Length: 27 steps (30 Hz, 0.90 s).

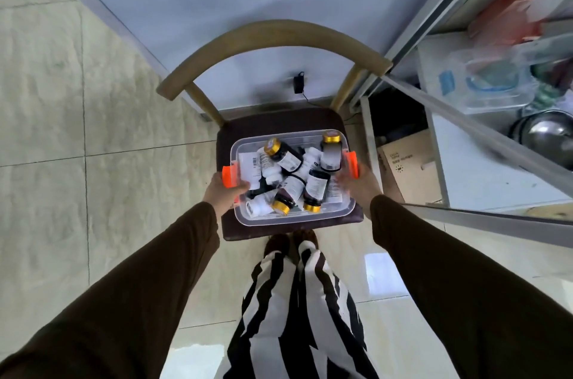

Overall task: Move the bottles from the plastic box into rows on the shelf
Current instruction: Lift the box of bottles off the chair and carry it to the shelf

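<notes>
A clear plastic box [288, 218] with orange side latches sits on the dark seat of a chair [273, 121]. Several dark and white bottles [291, 173] with gold or white caps lie jumbled inside it; one gold-capped bottle [331, 152] stands upright at the back right. My left hand [223, 191] grips the box's left side at the orange latch [228, 177]. My right hand [359, 184] holds the right side by the other orange latch [353, 164]. The shelf unit [465, 161] stands to the right.
The chair's curved wooden back [273, 37] stands against a pale wall. The shelf on the right holds plastic containers [493, 83], a metal bowl [545, 133] and, lower down, a cardboard box [409, 167]. Tiled floor spreads left. My striped trousers and feet are below the chair.
</notes>
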### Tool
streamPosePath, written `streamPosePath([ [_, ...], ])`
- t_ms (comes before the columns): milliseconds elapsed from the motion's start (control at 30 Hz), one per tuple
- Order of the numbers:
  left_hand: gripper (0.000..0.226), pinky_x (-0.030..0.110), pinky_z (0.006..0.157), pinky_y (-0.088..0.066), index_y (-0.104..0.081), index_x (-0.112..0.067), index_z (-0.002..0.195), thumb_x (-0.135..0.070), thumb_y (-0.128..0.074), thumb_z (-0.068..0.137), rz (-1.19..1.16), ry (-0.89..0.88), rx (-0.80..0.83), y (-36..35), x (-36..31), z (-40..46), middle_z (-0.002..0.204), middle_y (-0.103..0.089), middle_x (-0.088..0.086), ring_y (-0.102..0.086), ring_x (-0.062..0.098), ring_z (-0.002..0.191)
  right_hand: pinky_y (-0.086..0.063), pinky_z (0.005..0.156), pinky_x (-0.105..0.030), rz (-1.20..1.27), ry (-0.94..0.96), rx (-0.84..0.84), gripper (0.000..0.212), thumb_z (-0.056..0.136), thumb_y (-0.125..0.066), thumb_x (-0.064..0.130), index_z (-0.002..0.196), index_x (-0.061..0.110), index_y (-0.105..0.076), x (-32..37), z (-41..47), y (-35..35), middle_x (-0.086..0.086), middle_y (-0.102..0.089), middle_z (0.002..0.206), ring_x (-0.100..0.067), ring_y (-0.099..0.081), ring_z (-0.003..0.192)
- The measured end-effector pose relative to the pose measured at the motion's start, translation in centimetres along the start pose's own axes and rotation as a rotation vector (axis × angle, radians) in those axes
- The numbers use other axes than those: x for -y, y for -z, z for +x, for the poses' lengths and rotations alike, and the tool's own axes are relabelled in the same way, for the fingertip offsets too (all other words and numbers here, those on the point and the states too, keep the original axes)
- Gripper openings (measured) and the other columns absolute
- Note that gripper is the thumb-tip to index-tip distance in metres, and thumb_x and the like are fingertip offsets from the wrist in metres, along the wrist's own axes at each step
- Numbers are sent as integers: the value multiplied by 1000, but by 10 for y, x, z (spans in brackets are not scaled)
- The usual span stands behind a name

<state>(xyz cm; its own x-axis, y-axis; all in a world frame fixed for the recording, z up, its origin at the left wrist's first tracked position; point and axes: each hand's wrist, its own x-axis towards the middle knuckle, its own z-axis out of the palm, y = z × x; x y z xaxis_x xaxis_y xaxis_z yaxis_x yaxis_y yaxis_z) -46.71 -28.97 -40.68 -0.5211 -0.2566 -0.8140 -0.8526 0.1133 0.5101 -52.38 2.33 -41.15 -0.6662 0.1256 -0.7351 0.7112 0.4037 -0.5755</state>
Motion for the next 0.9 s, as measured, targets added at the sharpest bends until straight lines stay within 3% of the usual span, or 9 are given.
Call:
streamPosePath([
  [67, 43, 45, 88, -57, -60, -3, 120, -18, -77, 84, -25, 15, 21, 1, 3, -2, 107, -71, 16, -69, 32, 95, -47, 63, -25, -1, -17, -33, 17, 87, -70, 22, 99, 18, -58, -1, -3, -3, -5, -66, 88, -18, -65, 81],
  [133, 34, 48, 92, -55, -62, -1, 114, -15, -75, 86, 30, -19, -5, 0, 3, -4, 106, -70, 19, -68, 36, 97, -49, 67, -29, -25, -47, -36, 15, 89, -68, 21, 99, 17, -58, -2, -9, -5, -8, -66, 91, -21, -65, 84],
  [200, 33, 49, 92, -54, -61, -1, 114, -15, -73, 87, 104, -54, -28, -3, 0, -10, 106, -69, 20, -66, 37, 98, -50, 69, -31, -55, -82, -38, 16, 90, -66, 23, 102, 17, -58, -5, -17, -4, -8, -66, 92, -20, -65, 83],
  [333, 31, 45, 89, -55, -59, -4, 114, -20, -71, 89, 161, -71, 0, -14, -7, -32, 105, -68, 16, -65, 34, 99, -46, 60, -28, 15, -117, -99, 14, 91, -64, 19, 102, 17, -55, -17, -46, 7, -2, -60, 81, -18, -58, 73],
  [500, 25, 47, 90, -55, -60, -8, 111, -19, -68, 90, 154, -120, 118, -27, -28, -71, 107, -68, 15, -65, 33, 101, -39, 57, -25, 154, -112, -220, 21, 89, -66, 13, 102, 18, -51, -34, -99, 39, -1, -56, 83, -14, -52, 71],
  [600, 21, 44, 88, -55, -62, -12, 109, -19, -69, 90, 188, -172, 181, -45, -44, -96, 106, -70, 10, -67, 27, 99, -50, 73, -35, 230, -122, -279, 33, 89, -65, 10, 119, 14, -52, -48, -131, 61, -5, -59, 94, -23, -56, 83],
  [667, 21, 45, 89, -55, -63, -13, 109, -18, -69, 90, 230, -201, 227, -60, -53, -114, 105, -71, 8, -68, 25, 98, -49, 80, -41, 292, -137, -329, 39, 88, -64, 5, 124, 11, -51, -62, -154, 75, -10, -57, 102, -26, -54, 91],
  [800, 22, 41, 87, -55, -64, -12, 111, -17, -69, 90, 335, -247, 319, -100, -63, -149, 105, -71, 7, -68, 24, 98, -41, 62, -29, 419, -169, -429, 37, 88, -63, -1, 123, 5, -51, -105, -202, 100, -11, -54, 95, -21, -48, 73],
  [900, 24, 42, 88, -54, -64, -11, 112, -16, -70, 89, 419, -280, 389, -137, -64, -177, 107, -70, 9, -67, 24, 99, -39, 59, -27, 495, -197, -504, 34, 88, -63, 0, 120, 5, -52, -142, -237, 121, -7, -55, 88, -19, -48, 68],
])
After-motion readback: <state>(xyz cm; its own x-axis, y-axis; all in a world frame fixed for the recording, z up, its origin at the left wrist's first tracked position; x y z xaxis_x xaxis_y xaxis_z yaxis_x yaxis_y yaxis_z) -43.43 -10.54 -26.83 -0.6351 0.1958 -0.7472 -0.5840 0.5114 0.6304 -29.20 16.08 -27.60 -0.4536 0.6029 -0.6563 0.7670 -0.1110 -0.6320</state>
